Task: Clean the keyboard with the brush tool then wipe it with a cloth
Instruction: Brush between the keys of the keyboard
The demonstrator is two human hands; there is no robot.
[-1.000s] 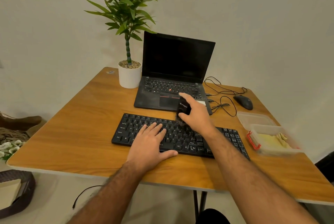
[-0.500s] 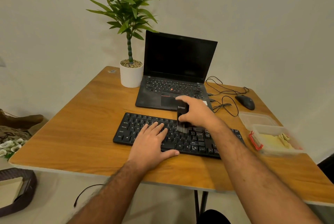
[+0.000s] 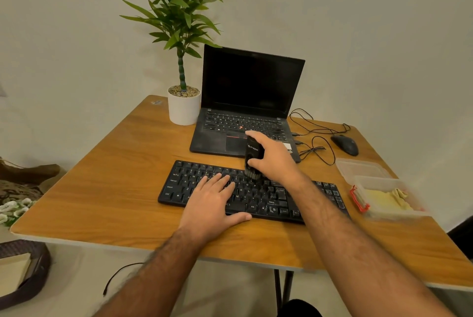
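Wooden surface (image 3: 107, 188): carries all items listed below.

Black keyboard (image 3: 268, 196): lies flat near the front edge of the surface, just before the laptop.

Left hand (image 3: 212, 204): rests palm down on the left half of the keyboard, fingers straight and slightly spread over the keys, thumb out along the front edge; it holds nothing.

Right hand (image 3: 275, 158): fingers and thumb curled round the black brush tool (image 3: 253, 153), gripping its body from the right side.

Brush tool: upright, bristles down, touching the upper key rows near the middle of the keyboard.

Black laptop (image 3: 245, 102): open, screen dark, behind the keyboard.

Potted plant in white pot (image 3: 183, 108): just left of the laptop.

Black mouse (image 3: 344, 144): right of the laptop, with loose cables (image 3: 314, 137) between them.

Clear plastic container (image 3: 389, 199): at the right edge, red clip on its near side, a yellow cloth (image 3: 384, 200) inside; its clear lid (image 3: 363, 168) lies just behind it.
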